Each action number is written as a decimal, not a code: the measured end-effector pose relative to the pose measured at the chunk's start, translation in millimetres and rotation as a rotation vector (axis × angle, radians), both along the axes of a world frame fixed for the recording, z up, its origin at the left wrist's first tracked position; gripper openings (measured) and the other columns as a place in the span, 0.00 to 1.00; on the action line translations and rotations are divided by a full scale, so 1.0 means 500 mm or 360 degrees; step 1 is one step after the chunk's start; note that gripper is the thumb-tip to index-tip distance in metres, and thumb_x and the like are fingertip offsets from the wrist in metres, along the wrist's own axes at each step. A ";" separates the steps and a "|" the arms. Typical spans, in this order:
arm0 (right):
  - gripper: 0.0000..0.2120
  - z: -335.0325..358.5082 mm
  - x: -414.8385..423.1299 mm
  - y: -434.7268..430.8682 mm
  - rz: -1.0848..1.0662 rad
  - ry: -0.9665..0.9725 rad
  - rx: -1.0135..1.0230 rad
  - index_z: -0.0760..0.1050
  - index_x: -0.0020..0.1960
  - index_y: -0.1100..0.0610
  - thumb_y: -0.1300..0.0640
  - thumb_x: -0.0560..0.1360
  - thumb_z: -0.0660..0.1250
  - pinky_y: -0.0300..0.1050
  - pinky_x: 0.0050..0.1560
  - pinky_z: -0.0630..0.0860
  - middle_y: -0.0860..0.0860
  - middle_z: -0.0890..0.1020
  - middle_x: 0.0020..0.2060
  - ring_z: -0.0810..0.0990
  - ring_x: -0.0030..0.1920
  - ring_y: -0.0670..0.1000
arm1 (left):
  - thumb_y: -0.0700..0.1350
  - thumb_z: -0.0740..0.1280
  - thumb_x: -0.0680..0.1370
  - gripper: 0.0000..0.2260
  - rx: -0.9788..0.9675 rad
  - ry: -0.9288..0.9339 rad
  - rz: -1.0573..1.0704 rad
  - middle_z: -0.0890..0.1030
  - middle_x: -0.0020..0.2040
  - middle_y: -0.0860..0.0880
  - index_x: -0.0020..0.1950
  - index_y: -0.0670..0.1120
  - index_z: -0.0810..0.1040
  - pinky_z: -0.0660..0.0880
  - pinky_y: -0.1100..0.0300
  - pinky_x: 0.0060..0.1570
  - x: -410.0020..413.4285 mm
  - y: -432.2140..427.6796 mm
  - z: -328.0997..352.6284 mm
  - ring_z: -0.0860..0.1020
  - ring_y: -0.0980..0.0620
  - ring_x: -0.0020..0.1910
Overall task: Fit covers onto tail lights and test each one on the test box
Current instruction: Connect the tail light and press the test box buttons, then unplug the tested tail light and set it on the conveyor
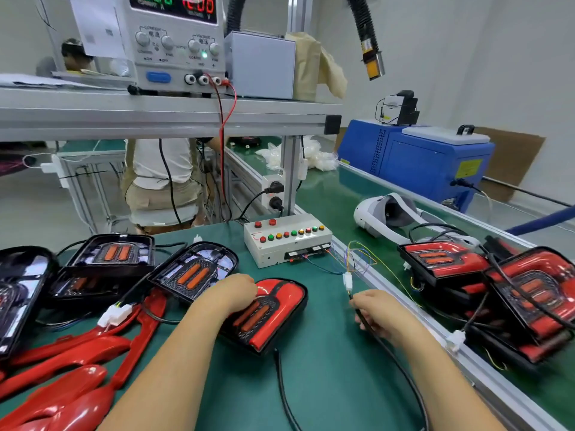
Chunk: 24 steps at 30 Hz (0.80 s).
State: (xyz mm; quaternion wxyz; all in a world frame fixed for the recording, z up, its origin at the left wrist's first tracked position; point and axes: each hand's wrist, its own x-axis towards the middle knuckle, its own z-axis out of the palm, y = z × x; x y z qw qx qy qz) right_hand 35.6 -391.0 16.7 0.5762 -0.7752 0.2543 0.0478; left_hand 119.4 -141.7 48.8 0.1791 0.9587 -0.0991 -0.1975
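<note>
Four bare lights (193, 269) lie on the bench (326, 368) to my left, one of them partly under another. In front of them is a heap of loose red covers (68, 353), overlapping too much for me to count. One covered light (273, 309) sits before me, and my left hand (236, 290) rests on it with the fingers curled over its upper edge. My right hand (379, 312) pinches a black cable (401, 368) just below a white connector (347, 280), which meets the thin wires from the one test box (286, 241). The box carries two red buttons above a row of coloured ones. On the belt (329, 194) to my right, two finished lights (441, 259) top a stack, with one headset (385, 216) behind them.
</note>
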 end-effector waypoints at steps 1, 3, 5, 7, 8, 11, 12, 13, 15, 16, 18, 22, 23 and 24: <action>0.08 -0.003 -0.002 0.005 -0.0078 -0.0071 0.0112 0.71 0.38 0.59 0.63 0.76 0.64 0.34 0.23 0.64 0.51 0.74 0.21 0.71 0.21 0.48 | 0.37 0.51 0.82 0.18 0.0092 -0.0041 -0.0002 0.69 0.69 0.39 0.70 0.36 0.68 0.66 0.51 0.67 0.006 -0.003 -0.007 0.68 0.41 0.68; 0.07 -0.005 -0.005 0.017 -0.0245 -0.0166 0.0222 0.72 0.39 0.58 0.61 0.75 0.66 0.33 0.21 0.62 0.51 0.73 0.21 0.68 0.19 0.47 | 0.41 0.51 0.82 0.18 0.0159 -0.0258 0.0090 0.71 0.66 0.41 0.68 0.39 0.71 0.67 0.48 0.64 0.011 -0.018 -0.009 0.67 0.41 0.66; 0.07 -0.007 -0.008 0.037 -0.0354 -0.0249 0.0209 0.73 0.38 0.56 0.59 0.75 0.66 0.33 0.21 0.61 0.50 0.73 0.23 0.67 0.19 0.46 | 0.47 0.52 0.81 0.17 0.0127 -0.0636 0.0067 0.74 0.61 0.43 0.62 0.43 0.75 0.69 0.50 0.58 -0.005 -0.052 0.008 0.68 0.42 0.61; 0.09 -0.006 -0.008 0.064 -0.0393 -0.0375 0.0206 0.70 0.36 0.56 0.59 0.75 0.64 0.35 0.21 0.60 0.52 0.71 0.25 0.65 0.20 0.46 | 0.53 0.54 0.81 0.19 0.0033 -0.0829 -0.0087 0.77 0.56 0.42 0.56 0.43 0.79 0.71 0.52 0.52 -0.024 -0.109 0.022 0.71 0.42 0.58; 0.10 -0.004 -0.009 0.079 -0.0377 -0.0430 0.0184 0.68 0.35 0.55 0.60 0.75 0.63 0.36 0.22 0.59 0.53 0.70 0.26 0.64 0.20 0.46 | 0.56 0.55 0.80 0.20 -0.0068 -0.0708 -0.0155 0.78 0.55 0.41 0.53 0.42 0.79 0.71 0.53 0.50 -0.036 -0.139 0.031 0.73 0.41 0.56; 0.10 0.006 -0.012 0.125 -0.0310 -0.0551 0.0127 0.66 0.36 0.57 0.63 0.75 0.61 0.34 0.20 0.59 0.51 0.68 0.24 0.64 0.19 0.44 | 0.60 0.56 0.78 0.23 -0.0265 -0.0243 -0.0182 0.80 0.51 0.39 0.44 0.41 0.78 0.69 0.55 0.45 -0.057 -0.208 0.033 0.77 0.42 0.52; 0.10 0.009 -0.013 0.135 -0.0298 -0.0577 0.0110 0.67 0.36 0.57 0.64 0.75 0.61 0.32 0.20 0.60 0.48 0.69 0.23 0.64 0.18 0.42 | 0.60 0.58 0.77 0.23 -0.0323 -0.0208 -0.0148 0.81 0.51 0.39 0.45 0.40 0.78 0.71 0.54 0.46 -0.058 -0.218 0.030 0.78 0.42 0.52; 0.09 0.012 -0.016 0.143 -0.0283 -0.0597 0.0097 0.68 0.37 0.57 0.64 0.75 0.62 0.31 0.20 0.61 0.48 0.70 0.24 0.65 0.18 0.40 | 0.59 0.60 0.76 0.23 -0.0355 -0.0215 -0.0105 0.81 0.50 0.38 0.47 0.38 0.79 0.72 0.54 0.46 -0.058 -0.223 0.028 0.78 0.41 0.52; 0.05 0.013 -0.025 0.149 -0.0236 -0.0629 0.0098 0.71 0.41 0.60 0.62 0.76 0.62 0.32 0.22 0.64 0.49 0.72 0.24 0.68 0.20 0.42 | 0.55 0.64 0.74 0.20 -0.0425 -0.0259 -0.0044 0.81 0.46 0.37 0.45 0.36 0.78 0.74 0.53 0.45 -0.053 -0.224 0.027 0.79 0.39 0.49; 0.05 0.011 -0.027 0.147 -0.0219 -0.0638 0.0126 0.73 0.42 0.61 0.61 0.77 0.63 0.34 0.23 0.66 0.49 0.73 0.23 0.70 0.21 0.44 | 0.54 0.65 0.74 0.18 -0.0465 -0.0247 -0.0031 0.80 0.41 0.38 0.42 0.37 0.78 0.73 0.54 0.42 -0.051 -0.222 0.029 0.78 0.38 0.46; 0.09 0.008 -0.023 0.138 -0.0251 -0.0650 0.0197 0.74 0.42 0.60 0.55 0.77 0.66 0.40 0.31 0.69 0.48 0.73 0.23 0.71 0.26 0.48 | 0.52 0.63 0.76 0.17 -0.0534 -0.0238 -0.0035 0.78 0.39 0.40 0.42 0.38 0.78 0.71 0.56 0.41 -0.048 -0.218 0.039 0.76 0.40 0.42; 0.17 0.000 0.020 0.119 -0.0520 -0.0578 0.0772 0.76 0.52 0.57 0.44 0.81 0.58 0.45 0.43 0.72 0.52 0.74 0.40 0.73 0.39 0.50 | 0.47 0.55 0.81 0.16 -0.0443 -0.0299 -0.0116 0.79 0.56 0.40 0.58 0.40 0.77 0.72 0.52 0.54 -0.043 -0.215 0.047 0.76 0.41 0.56; 0.18 0.000 0.032 0.113 -0.0565 -0.0600 0.0928 0.76 0.54 0.56 0.44 0.81 0.57 0.44 0.43 0.73 0.53 0.76 0.44 0.74 0.42 0.50 | 0.45 0.54 0.82 0.15 -0.0365 -0.0265 -0.0156 0.77 0.59 0.40 0.62 0.41 0.75 0.71 0.51 0.57 -0.039 -0.216 0.043 0.75 0.40 0.59; 0.17 0.002 0.044 0.109 -0.0575 -0.0622 0.1036 0.77 0.54 0.55 0.43 0.80 0.59 0.44 0.44 0.73 0.52 0.77 0.45 0.75 0.44 0.50 | 0.42 0.53 0.82 0.15 -0.0306 -0.0250 -0.0173 0.75 0.62 0.39 0.66 0.43 0.71 0.70 0.50 0.58 -0.036 -0.216 0.041 0.73 0.39 0.61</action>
